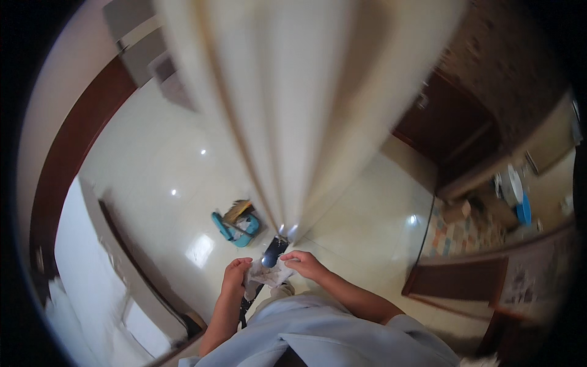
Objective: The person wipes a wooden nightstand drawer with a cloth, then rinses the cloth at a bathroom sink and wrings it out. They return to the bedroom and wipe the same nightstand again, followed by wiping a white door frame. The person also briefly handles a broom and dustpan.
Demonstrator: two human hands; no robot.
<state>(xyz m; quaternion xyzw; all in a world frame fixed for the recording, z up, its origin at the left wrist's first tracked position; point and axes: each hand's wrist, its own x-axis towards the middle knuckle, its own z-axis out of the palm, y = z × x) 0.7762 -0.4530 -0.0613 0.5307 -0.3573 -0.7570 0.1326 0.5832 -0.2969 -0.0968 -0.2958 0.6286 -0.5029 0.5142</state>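
A whitish, stained cloth point(271, 275) is stretched between my two hands at waist height. My left hand point(235, 275) pinches its left end, thumb and fingers together. The opposite end is gripped by my right hand point(304, 264). Just beyond the cloth, a dark glossy strip point(275, 247) on the floor runs up to the foot of a tall cream-white upright panel or door edge point(293, 114). That upright rises close before me and is blurred near the top.
Ahead to the left, a teal plastic container point(243, 236) with yellow and brown items stands on shiny tiles point(151, 151). White-covered furniture point(85, 234) lines the left. A dark brown door point(449, 117) and a doorway with a blue basin point(524, 209) are at right.
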